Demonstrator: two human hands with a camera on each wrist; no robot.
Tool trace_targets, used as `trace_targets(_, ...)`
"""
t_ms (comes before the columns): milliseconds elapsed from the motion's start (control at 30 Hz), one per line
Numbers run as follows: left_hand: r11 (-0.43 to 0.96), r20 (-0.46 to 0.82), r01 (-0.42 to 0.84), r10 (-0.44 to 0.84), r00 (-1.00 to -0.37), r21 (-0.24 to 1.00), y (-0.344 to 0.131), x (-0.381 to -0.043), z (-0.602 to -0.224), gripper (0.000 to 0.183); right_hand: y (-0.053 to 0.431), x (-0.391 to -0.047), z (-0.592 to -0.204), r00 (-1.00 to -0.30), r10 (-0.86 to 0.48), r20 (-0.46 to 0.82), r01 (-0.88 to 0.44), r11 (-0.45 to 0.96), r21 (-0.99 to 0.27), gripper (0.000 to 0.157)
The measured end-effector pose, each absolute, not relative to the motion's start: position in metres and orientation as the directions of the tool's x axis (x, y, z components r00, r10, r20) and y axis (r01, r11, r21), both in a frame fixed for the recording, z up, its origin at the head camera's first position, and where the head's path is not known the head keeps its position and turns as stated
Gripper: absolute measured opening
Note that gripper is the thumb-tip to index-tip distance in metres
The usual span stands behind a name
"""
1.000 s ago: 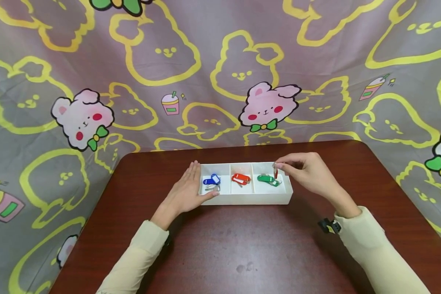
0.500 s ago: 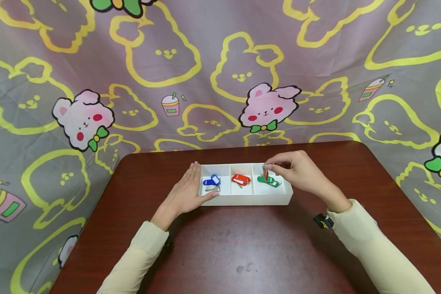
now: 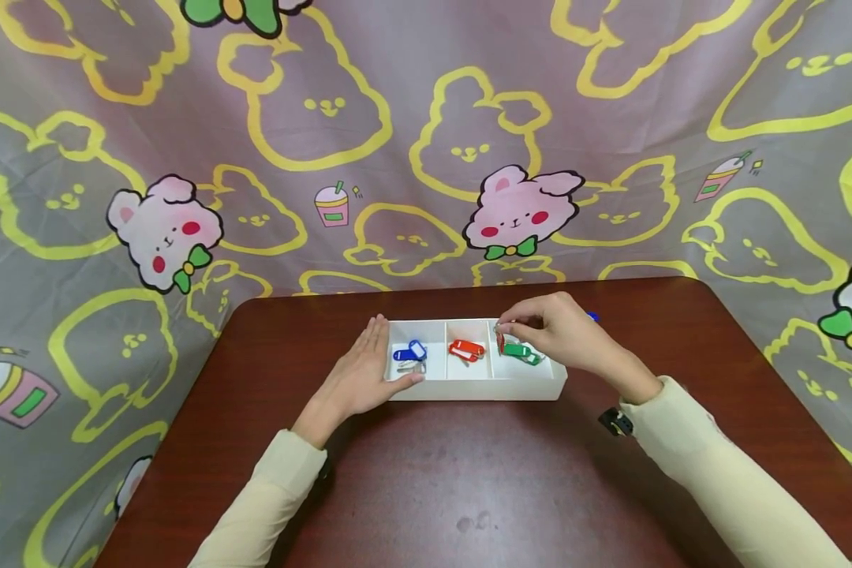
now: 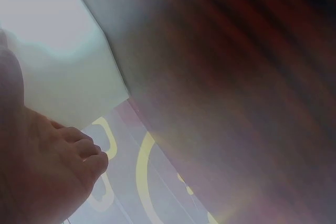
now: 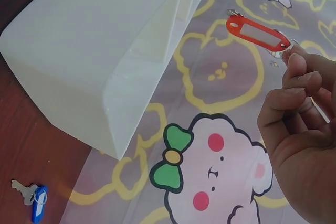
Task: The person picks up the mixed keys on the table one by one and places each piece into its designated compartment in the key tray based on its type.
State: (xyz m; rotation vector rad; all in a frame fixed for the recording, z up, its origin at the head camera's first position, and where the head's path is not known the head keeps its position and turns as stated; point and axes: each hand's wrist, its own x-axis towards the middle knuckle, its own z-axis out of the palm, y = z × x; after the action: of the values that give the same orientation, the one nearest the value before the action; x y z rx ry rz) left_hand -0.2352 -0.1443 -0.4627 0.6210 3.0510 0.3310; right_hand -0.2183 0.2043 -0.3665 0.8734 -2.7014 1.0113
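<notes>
My right hand (image 3: 557, 331) pinches a red key tag (image 5: 260, 34) by its ring, and the tag hangs over the white divided box (image 3: 483, 390) near the divider between its middle and right compartments. The left hand (image 3: 358, 367) rests against the box's left end, fingers straight along the side and thumb over the front rim. Blue key tags (image 3: 410, 350) with keys lie in the left compartment, red key tags (image 3: 466, 349) in the middle one. In the right compartment are green key tags (image 3: 521, 353), partly behind the held tag and right hand.
A blue key tag (image 5: 39, 204) with a key lies on the brown table (image 3: 426, 481) outside the box, behind the right hand and mostly hidden in the head view. A patterned curtain (image 3: 397, 158) hangs beyond the table's far edge.
My right hand has moved left with the red key tag, from the box's right end to beside the divider. The left hand stays put. The blue tag behind the right hand has come into view.
</notes>
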Motion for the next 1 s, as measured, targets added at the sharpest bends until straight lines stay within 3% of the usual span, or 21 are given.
trace_targets(1000,0.895,0.048,0.401,0.4,-0.915,0.197,-0.145,-0.237,-0.463,0.124,0.193,-0.251,-0.36,-0.802,-0.553,0.228,-0.583,0.638,-0.504,0.011)
